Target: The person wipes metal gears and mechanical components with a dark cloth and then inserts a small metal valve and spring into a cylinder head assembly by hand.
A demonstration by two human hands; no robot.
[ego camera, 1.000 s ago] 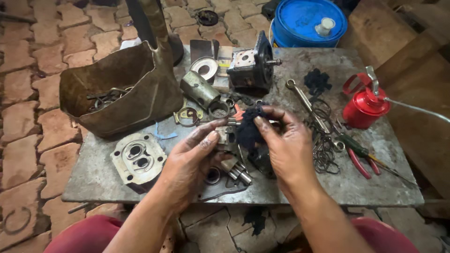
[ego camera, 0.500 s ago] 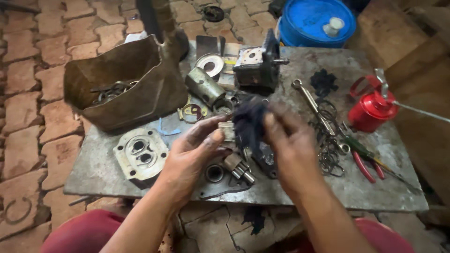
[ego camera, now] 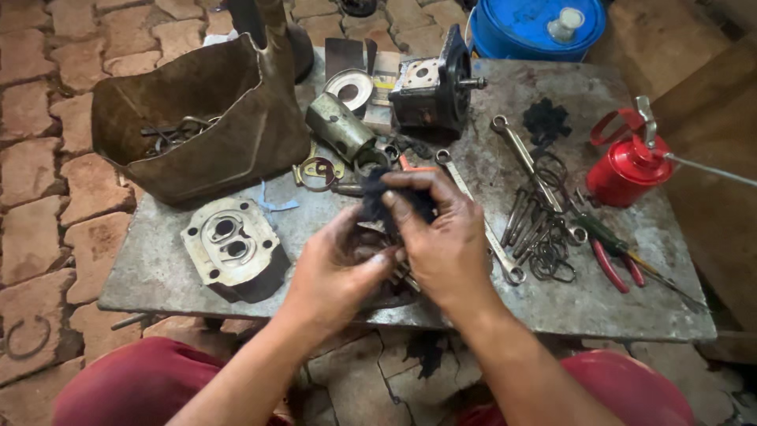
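Pinching a dark, oily wad of cloth (ego camera: 392, 201), the right hand (ego camera: 441, 241) has its fingers (ego camera: 410, 183) curled narrowly over the rag's top edge, thumb pressing from below. The rag hangs bunched with no clear long axis; its loose bulk trails down from the fingertips toward the left hand (ego camera: 335, 268). That hand's fingers (ego camera: 355, 229) are cupped narrowly around a small dark metal part (ego camera: 371, 244), mostly hidden by both palms, so which way it points cannot be told. Both hands work just above the near edge of the grey, stained metal table (ego camera: 623, 292).

Beyond the right fingertips lie a dull steel cylinder (ego camera: 339, 126) and a black cast pump body (ego camera: 434, 83). Left of the left fingers sits a pale metal housing plate with two round bores (ego camera: 229, 244), and farther off a brown leather bag of metal bits (ego camera: 197, 118). Right of the right hand lie long steel spanners (ego camera: 520, 158) and a red oil can (ego camera: 627, 170).

Compared with half a second ago, the hands have closed together, and the rag now covers more of the part. The short shafts once visible under the left hand are hidden.
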